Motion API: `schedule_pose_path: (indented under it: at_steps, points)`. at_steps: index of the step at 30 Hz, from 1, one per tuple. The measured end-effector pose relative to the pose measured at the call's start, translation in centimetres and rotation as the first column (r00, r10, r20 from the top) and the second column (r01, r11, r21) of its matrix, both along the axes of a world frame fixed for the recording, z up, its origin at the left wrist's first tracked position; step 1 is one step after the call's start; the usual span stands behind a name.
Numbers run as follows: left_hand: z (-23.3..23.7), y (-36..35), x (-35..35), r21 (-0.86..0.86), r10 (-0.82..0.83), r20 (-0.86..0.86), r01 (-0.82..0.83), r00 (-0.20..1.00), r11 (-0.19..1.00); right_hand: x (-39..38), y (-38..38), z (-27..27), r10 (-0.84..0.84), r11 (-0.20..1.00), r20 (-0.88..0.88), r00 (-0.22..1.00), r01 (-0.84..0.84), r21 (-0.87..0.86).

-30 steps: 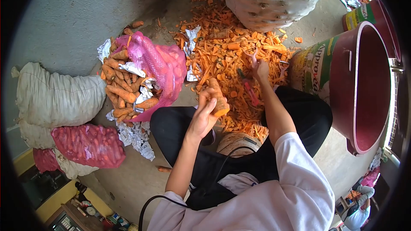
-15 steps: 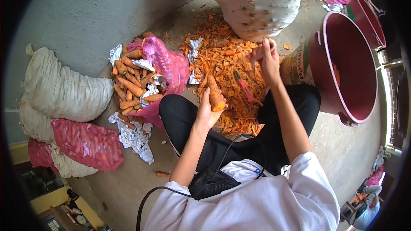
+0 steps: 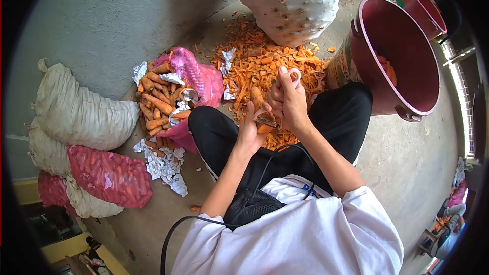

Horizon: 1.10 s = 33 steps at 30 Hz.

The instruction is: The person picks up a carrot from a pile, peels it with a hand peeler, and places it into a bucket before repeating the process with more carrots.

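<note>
My left hand [image 3: 249, 133] is closed around a carrot [image 3: 257, 97], whose tip points away from me and whose near end shows orange below the fingers. My right hand [image 3: 291, 103] is wrapped round a pink-handled peeler [image 3: 295, 75], with its metal blade end against the carrot's near part. Both hands are close together above a pile of orange peelings and carrot pieces [image 3: 244, 61] on the floor between my legs.
Left of the peelings, a pink mesh bag [image 3: 191, 71] spills unpeeled carrots [image 3: 158, 103] beside crumpled paper [image 3: 165, 170]. Farther left lie white sacks [image 3: 84, 107] and a red mesh sack [image 3: 109, 175]. A large maroon bin [image 3: 402, 35] with carrots inside stands right, a bulging white sack [image 3: 293, 5] ahead.
My right hand has come down and left to the carrot, bringing the peeler. The red-handled tool seen lying on the peelings no longer lies there. The view has shifted slightly.
</note>
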<state>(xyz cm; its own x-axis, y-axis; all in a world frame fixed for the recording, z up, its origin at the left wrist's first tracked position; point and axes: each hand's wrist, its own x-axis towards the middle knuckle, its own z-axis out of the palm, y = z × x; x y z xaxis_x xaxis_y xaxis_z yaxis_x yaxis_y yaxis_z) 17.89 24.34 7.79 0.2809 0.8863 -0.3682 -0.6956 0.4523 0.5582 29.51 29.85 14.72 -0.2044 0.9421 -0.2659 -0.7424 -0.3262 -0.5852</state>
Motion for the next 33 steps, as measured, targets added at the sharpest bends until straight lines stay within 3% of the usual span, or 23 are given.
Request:
schedule_pose_path:
  at_steps: [5,7,9,10,11,13,15,18,20,26,29,33]
  points:
    - [-0.1,-0.2,0.6,0.048,0.001,0.08,-0.005,0.997,0.999,0.5,-0.1,-0.7,-0.007,1.0,-0.038,0.999,0.008,0.018]
    - [-1.9,-0.3,0.5,0.1,0.031,0.116,-0.043,0.993,0.994,0.3,-0.1,-0.8,-0.14,0.987,0.081,0.987,0.132,0.09]
    - [1.7,-0.8,2.7,0.108,0.135,-0.049,-0.129,0.99,0.986,0.6,0.3,-0.8,-0.266,0.961,0.135,0.955,0.253,0.109]
    - [3.0,-0.9,3.4,0.117,0.184,-0.131,-0.169,0.974,0.979,1.2,0.7,-1.1,-0.209,0.978,0.078,0.975,0.21,0.001]
    - [3.1,-0.9,2.9,0.186,0.113,-0.112,-0.091,0.987,0.978,1.6,0.9,-1.3,-0.218,0.976,0.048,0.975,0.219,-0.009]
    - [3.0,-0.5,2.8,0.11,0.109,-0.1,-0.098,0.989,0.989,2.4,1.1,-1.1,-0.213,0.976,-0.035,0.976,0.214,0.028]
    - [2.6,-0.8,2.2,0.066,0.063,-0.109,-0.056,0.992,0.996,2.1,0.3,0.0,-0.062,0.998,-0.034,0.998,0.062,0.017]
    - [-1.6,-0.8,0.9,0.053,0.014,0.115,-0.021,0.993,0.998,1.3,-0.5,0.9,0.039,0.999,-0.07,0.997,-0.039,0.001]
    - [0.2,-0.7,1.6,-0.018,0.065,0.077,-0.063,0.995,0.998,1.0,-0.7,0.6,0.075,0.996,-0.044,0.996,-0.073,0.041]
    - [-0.1,-0.7,1.1,-0.039,0.08,0.071,-0.078,0.994,0.996,0.4,-0.6,0.2,0.043,0.999,-0.026,0.999,-0.044,-0.003]
    - [0.4,-0.7,1.9,0.005,0.165,0.031,-0.165,0.986,0.986,0.2,-0.4,-0.6,-0.072,0.997,0.052,0.996,0.073,-0.032]
    - [0.0,-1.0,1.9,0.004,0.171,-0.009,-0.171,0.985,0.985,0.2,-0.8,-0.1,-0.042,0.999,0.079,0.996,0.044,-0.02]
